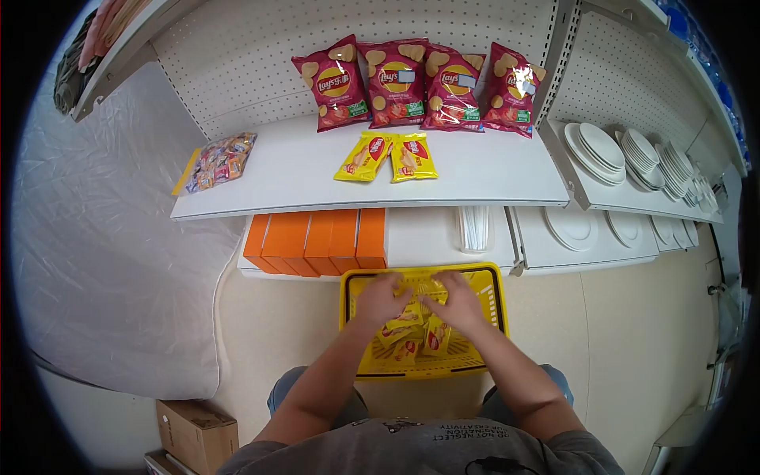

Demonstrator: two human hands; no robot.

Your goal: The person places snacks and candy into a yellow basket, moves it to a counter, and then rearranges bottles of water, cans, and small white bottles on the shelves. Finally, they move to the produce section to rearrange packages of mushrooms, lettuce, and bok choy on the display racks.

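A yellow shopping basket (pixel 492 273) stands on the floor between my knees. Inside it lie several yellow snack packets (pixel 437 336) with red labels, loosely piled. My left hand (pixel 381 298) reaches over the basket's left half, thumb and fingers apart, just above the packets. From the other side my right hand (pixel 456 299) reaches in, its thumb also apart from the fingers. Both hands are slightly blurred, and I see nothing clearly gripped in either. On the white shelf (pixel 285 178) ahead, two yellow packets (pixel 412 157) like those in the basket lie side by side.
Several red chip bags (pixel 396 83) stand along the shelf's back, with a bag of wrapped sweets (pixel 222 162) at left. Below are orange boxes (pixel 318 244) and a container of white sticks (pixel 474 229). White plates (pixel 595 153) fill the right shelves; a cardboard box (pixel 198 435) sits lower left.
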